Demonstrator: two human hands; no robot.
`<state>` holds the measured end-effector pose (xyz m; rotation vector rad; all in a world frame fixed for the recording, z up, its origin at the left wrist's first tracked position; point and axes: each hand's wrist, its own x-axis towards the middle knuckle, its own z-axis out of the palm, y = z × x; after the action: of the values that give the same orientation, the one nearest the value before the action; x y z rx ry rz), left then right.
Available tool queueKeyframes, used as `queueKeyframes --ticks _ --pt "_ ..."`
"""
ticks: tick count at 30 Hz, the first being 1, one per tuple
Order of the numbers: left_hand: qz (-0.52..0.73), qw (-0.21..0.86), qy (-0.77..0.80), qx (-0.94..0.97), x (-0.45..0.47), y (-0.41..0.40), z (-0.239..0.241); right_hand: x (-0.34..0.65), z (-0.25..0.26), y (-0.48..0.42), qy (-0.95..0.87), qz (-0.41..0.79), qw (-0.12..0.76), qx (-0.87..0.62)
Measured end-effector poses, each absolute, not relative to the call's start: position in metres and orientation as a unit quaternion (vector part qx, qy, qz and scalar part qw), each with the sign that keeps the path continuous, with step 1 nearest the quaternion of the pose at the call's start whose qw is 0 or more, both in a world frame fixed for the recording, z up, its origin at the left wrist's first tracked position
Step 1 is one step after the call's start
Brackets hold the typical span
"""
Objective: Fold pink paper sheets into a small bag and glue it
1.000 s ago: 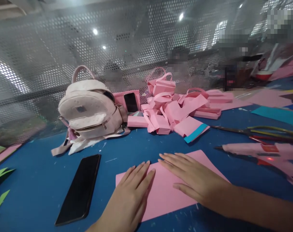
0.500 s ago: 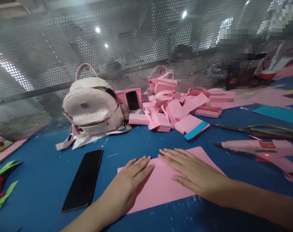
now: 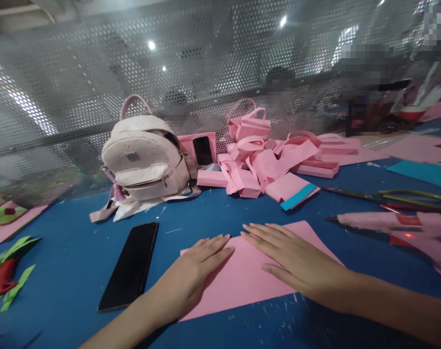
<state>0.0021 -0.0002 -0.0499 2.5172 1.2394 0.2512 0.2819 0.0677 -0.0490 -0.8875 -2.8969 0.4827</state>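
A sheet of pink paper (image 3: 242, 286) lies on the blue table in front of me. My left hand (image 3: 200, 266) rests flat on its left part, fingers stretched out toward the far edge. On the right part lies my right hand (image 3: 289, 257), palm down, with its fingers extended and the thumb a little apart. Neither hand grips anything. Parts of the paper are hidden beneath both hands. Left of my left forearm is a black smartphone (image 3: 129, 266).
A pale backpack (image 3: 144, 160) stands at the back beside a heap of pink paper pieces (image 3: 271, 165). To the right lie scissors (image 3: 354, 194) and a pink glue gun (image 3: 387, 223). Green paper scraps (image 3: 19, 286) lie far left. Behind is a perforated metal screen (image 3: 97, 72).
The whole view has shifted slightly, so things appear a little farther right. Both hands remain flat on the pink paper, with almost no movement over it.
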Motion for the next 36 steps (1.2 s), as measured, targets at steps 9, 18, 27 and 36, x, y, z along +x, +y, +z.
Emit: queueKeyframes --ticks 9,18,27,36 --pt "0.091 0.159 0.424 0.887 0.002 0.001 -0.049 0.282 -0.053 0.068 -0.945 0.154 0.058 -0.281" --pt "0.091 0.151 0.412 0.894 0.000 0.002 -0.048 0.285 -0.059 0.068 -0.948 0.144 0.084 -0.272" --pt "0.077 0.155 0.414 0.893 0.000 0.002 -0.047 0.281 -0.054 0.067 -0.947 0.146 0.079 -0.276" --pt "0.087 0.148 0.412 0.895 0.000 0.002 -0.048 0.284 -0.056 0.074 -0.947 0.163 0.081 -0.264"
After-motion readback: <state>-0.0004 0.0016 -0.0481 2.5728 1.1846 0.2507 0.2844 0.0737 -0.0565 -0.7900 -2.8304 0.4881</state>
